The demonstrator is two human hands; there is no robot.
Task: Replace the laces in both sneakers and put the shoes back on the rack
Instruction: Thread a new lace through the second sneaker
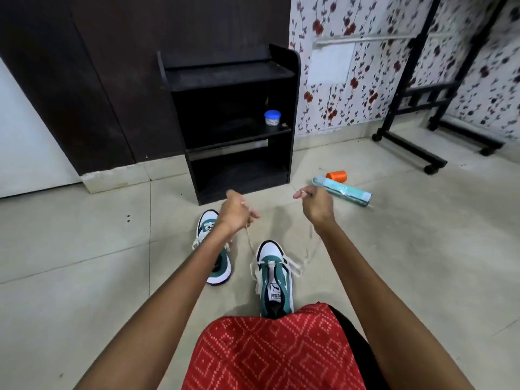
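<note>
Sneaker (274, 280) nearest the person, just beyond the red-clad lap (270, 347), carries a white lace (249, 240) through only its lowest eyelets near the toe; the upper rows look bare. Both ends rise to the hands. The left hand (236, 212) pinches one end between curled fingers, and the right hand (315, 204) curls round the other, which shows only as a blur. Further left, the second sneaker (209, 219) has white lacing across its front, though a forearm hides how complete it is. Both shoes sit on the floor in front of the black rack (292, 108) at the far wall. I judge that most of the threading, and the shelving, is still to do.
</note>
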